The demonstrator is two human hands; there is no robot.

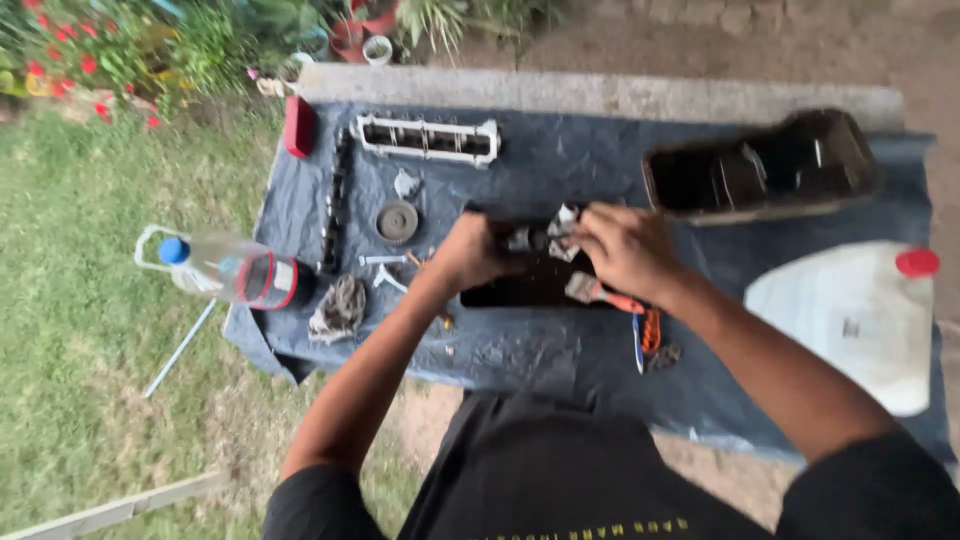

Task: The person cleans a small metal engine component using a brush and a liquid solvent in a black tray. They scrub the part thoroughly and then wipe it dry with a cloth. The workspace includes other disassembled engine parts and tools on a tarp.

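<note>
Outdoors, grass on the left, flower bed at top left, bare dirt at top right. A low surface (600,140) covered with a dark blue tarp carries everything.

Both hands meet over a shallow dark tray (520,290) at the middle of the tarp. Left hand (470,250) is closed around the left end of a small grey metal part (530,238); right hand (620,248) sits just right of it, fingers curled on a crumpled pale rag (565,222) pressed against the part's right end. The part's long axis runs left-right, bridging the two hands, directly above the tray. Blur hides exact finger placement, but both hands look clamped, not spread.

A paintbrush (600,292) with an orange handle lies tilted on the tray's right edge, just below the right hand and nearer to it than to the left.

Around: a clear plastic bottle (235,270) with a blue cap hanging off the tarp's left edge, a dirty cloth (338,308) beside it, a round grey disc (397,221), a long white metal frame (428,138) at the back, a red block (298,126), a dark oil pan (765,168) at back right, a white jug (850,315) with a red cap at right, well apart from the hands.
</note>
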